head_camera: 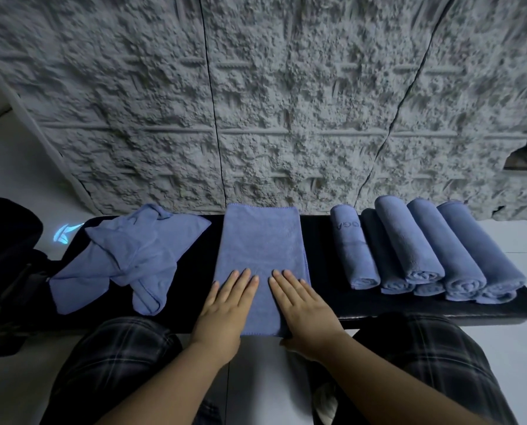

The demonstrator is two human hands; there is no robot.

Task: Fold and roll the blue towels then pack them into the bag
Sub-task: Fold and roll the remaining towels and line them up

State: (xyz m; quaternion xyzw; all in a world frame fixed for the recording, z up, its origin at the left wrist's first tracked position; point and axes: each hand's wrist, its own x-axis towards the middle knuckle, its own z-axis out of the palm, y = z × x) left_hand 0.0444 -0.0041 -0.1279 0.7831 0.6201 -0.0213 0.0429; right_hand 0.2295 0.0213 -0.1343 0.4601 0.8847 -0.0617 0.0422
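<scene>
Pressing flat on the folded towel point(260, 265), the left hand point(225, 305) and the right hand point(302, 305) lie side by side on its near end, palms down. The fingers point(242, 282) of both hands are released and stretched out; they grasp nothing, they only rest on the cloth. This towel is a long narrow band on the dark surface point(323, 240), with its near edge just past the front rim of that surface.

To the left of the folded towel lies a crumpled towel point(127, 256), not yet folded. To the right of the folded towel is the pile of rolled towels point(424, 250), about six rolls lying close together, some on top of others. Far to the left of the folded towel there is a dark shape that may be the bag point(7, 240); I cannot tell if it is open.

The step in hand seems to be the smoothing before the roll. To do it well, I think the hands should push the wrinkles outward, check that the long edges lie exactly one over the other, then turn the near edge over tightly and roll away with equal pressure on both sides. If one side gets more pressure, the roll will probably become a cone and will not match the others.
</scene>
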